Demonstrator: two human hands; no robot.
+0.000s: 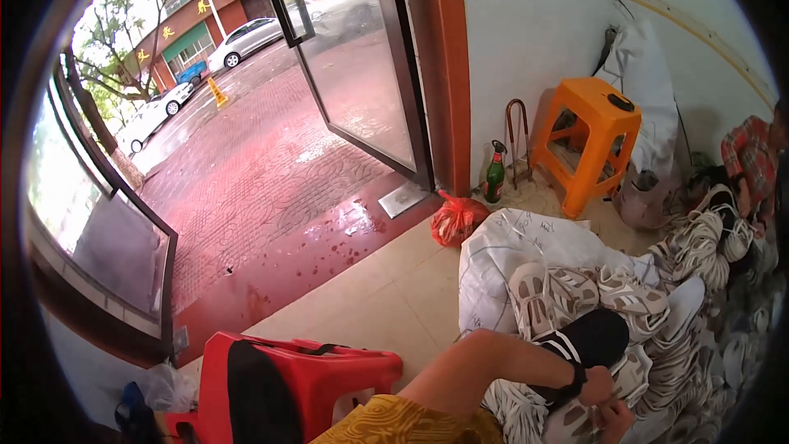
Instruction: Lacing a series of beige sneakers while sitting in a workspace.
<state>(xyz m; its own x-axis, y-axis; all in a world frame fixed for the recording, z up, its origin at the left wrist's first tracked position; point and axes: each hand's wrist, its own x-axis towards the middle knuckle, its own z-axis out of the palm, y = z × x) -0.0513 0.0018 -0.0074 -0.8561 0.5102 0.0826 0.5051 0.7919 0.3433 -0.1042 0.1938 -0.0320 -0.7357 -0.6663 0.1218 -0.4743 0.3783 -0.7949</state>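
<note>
My left arm, in a yellow patterned sleeve, bends over my black trouser leg with white stripes (pixel 604 337). Past the dark band on its wrist, my left hand (pixel 596 388) has its fingers curled closed. My right hand (pixel 614 422) is just below it, fingers bent and close to the left ones. What they pinch is too small to make out; a white-and-brown sneaker (pixel 569 425) lies right beside them. More beige sneakers (pixel 532 292) lie beyond my knee, and bundles of pale shoelaces (pixel 670 378) are heaped to the right.
A white sack (pixel 505 238) lies under the shoes. Behind it are a red plastic bag (pixel 457 220), a green bottle (pixel 494 173) and an orange stool (pixel 588 136). A red stool (pixel 353 370) stands at my left. Another person (pixel 752 156) sits far right. A glass door (pixel 353 57) stands ajar.
</note>
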